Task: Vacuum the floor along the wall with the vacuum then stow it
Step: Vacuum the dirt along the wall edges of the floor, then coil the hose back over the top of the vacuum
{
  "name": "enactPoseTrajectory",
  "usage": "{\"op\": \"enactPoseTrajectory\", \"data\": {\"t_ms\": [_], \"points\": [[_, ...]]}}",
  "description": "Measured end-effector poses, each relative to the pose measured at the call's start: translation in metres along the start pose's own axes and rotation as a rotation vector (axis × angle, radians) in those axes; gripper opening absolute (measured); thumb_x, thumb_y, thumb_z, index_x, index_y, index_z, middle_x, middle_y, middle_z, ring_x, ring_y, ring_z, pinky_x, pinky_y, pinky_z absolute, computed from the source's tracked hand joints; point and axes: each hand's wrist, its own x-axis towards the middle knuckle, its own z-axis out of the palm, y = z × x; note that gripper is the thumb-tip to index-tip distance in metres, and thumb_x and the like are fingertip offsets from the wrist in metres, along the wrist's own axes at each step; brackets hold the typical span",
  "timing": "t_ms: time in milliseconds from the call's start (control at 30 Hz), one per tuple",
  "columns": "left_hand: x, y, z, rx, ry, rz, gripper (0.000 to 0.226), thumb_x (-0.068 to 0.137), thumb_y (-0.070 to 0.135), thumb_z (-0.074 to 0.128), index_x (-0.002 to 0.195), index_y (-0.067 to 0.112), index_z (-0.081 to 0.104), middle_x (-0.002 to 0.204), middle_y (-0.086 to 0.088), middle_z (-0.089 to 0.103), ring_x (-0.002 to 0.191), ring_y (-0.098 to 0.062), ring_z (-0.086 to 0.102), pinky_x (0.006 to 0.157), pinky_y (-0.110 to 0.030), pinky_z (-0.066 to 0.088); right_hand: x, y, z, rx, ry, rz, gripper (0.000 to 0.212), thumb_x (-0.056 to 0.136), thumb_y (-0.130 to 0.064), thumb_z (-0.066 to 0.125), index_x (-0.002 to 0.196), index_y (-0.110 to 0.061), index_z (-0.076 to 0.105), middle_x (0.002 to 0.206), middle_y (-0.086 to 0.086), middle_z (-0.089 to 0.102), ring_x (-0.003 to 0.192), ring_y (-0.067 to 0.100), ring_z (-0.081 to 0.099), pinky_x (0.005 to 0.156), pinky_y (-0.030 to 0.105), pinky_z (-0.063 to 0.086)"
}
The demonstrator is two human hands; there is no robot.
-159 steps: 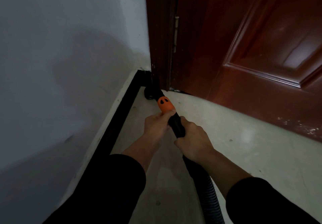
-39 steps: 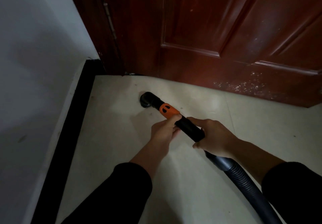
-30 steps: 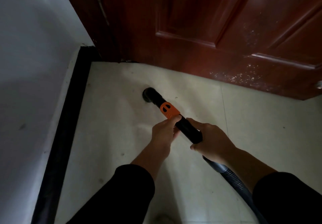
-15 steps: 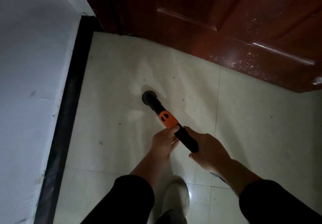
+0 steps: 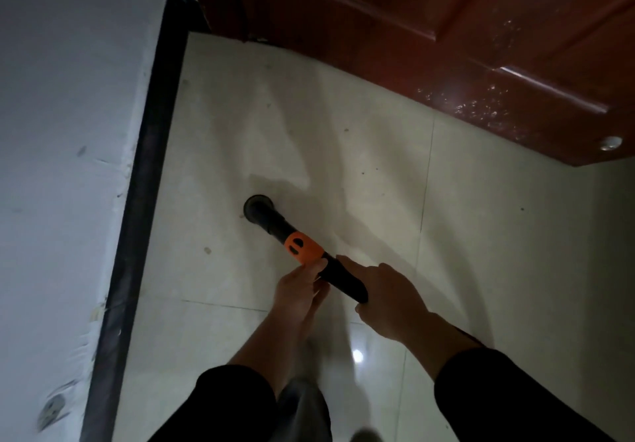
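Spreading down the left of the view, the wall [image 5: 62, 132] is met at its foot by a black skirting board [image 5: 147, 166]. The pale tiled floor [image 5: 481, 269] is bounded at the top by a red-brown door [image 5: 446, 29]. Open floor is left to the right and towards the viewer, so room for sweeping is judged ample there. Tight edges are found only along the skirting board and in the corner where it meets the door frame.

The vacuum [image 5: 275, 223] is seen as a black tube laid slantwise. Its round nozzle [image 5: 258, 205] is set at the floor, apart from the skirting board and well clear of the door; contact with the tile cannot be told. The low slant is probably kept so that the mouth is held close to the tiles. The strip beside the skirting board is not covered from this position, so a move leftward is judged to be needed. Stowing is not yet begun.

The tube is held by both hands. The right hand [image 5: 388, 300] is wrapped about its rear part, with the forefinger laid along the top, likely for steering. The left hand [image 5: 299, 290] is curled round it just behind the orange collar [image 5: 302, 247], likely to press the tip down. The hose is hidden behind the right arm.
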Motion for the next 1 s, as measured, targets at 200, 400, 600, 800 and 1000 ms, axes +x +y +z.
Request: {"op": "enactPoseTrajectory", "data": {"t_ms": [200, 400, 600, 800, 1000], "points": [[-0.043, 0.035, -0.033, -0.063, 0.026, 0.163, 0.019, 0.088, 0.009, 0.066, 0.106, 0.007, 0.068, 0.105, -0.012, 0.072, 0.092, -0.014, 0.069, 0.074, -0.02, 0.05, -0.006, -0.054, -0.014, 0.075, 0.044, -0.061, 0.077, 0.083, -0.015, 0.066, 0.147, -0.033, 0.027, 0.109, 0.004, 0.064, 0.103, 0.025, 0.058, 0.087, 0.039, 0.051], [-0.107, 0.066, -0.044, -0.076, 0.024, 0.304, 0.024, 0.087, 0.01, 0.067, 0.111, 0.008, 0.067, 0.103, -0.008, 0.074, 0.092, -0.013, 0.071, 0.076, -0.019, 0.052, -0.033, -0.099, -0.048, 0.158, 0.09, -0.167, 0.062, 0.08, -0.015, 0.071, 0.131, -0.031, 0.041, 0.084, -0.006, 0.062, 0.073, 0.013, 0.06, 0.059, 0.014, 0.045], [-0.183, 0.07, -0.033, 0.054, 0.047, 0.407, 0.01, 0.083, 0.013, 0.071, 0.087, 0.022, 0.071, 0.102, -0.009, 0.072, 0.105, -0.026, 0.066, 0.1, -0.041, 0.049, -0.087, -0.111, -0.093, 0.196, 0.026, -0.176, 0.04, 0.081, -0.014, 0.072, 0.116, -0.02, 0.053, 0.09, -0.007, 0.062, 0.078, 0.006, 0.056, 0.058, 0.008, 0.038], [-0.3, 0.028, -0.018, 0.037, 0.136, 0.515, 0.012, 0.083, 0.016, 0.072, 0.089, 0.025, 0.07, 0.098, -0.005, 0.072, 0.095, -0.018, 0.067, 0.09, -0.031, 0.052, -0.179, -0.113, -0.137, 0.094, -0.044, -0.325, 0.031, 0.085, -0.016, 0.067, 0.109, -0.026, 0.051, 0.084, -0.01, 0.058, 0.073, 0.003, 0.053, 0.056, 0.009, 0.035], [-0.419, -0.062, -0.023, -0.228, 0.327, 0.575, 0.013, 0.08, 0.014, 0.076, 0.09, 0.021, 0.073, 0.087, 0.004, 0.074, 0.08, -0.004, 0.067, 0.069, -0.012, 0.047, -0.288, -0.129, -0.151, -0.134, -0.196, -0.511, 0.045, 0.079, -0.019, 0.075, 0.118, -0.023, 0.053, 0.1, -0.001, 0.066, 0.094, 0.018, 0.064, 0.076, 0.027, 0.05]]}}
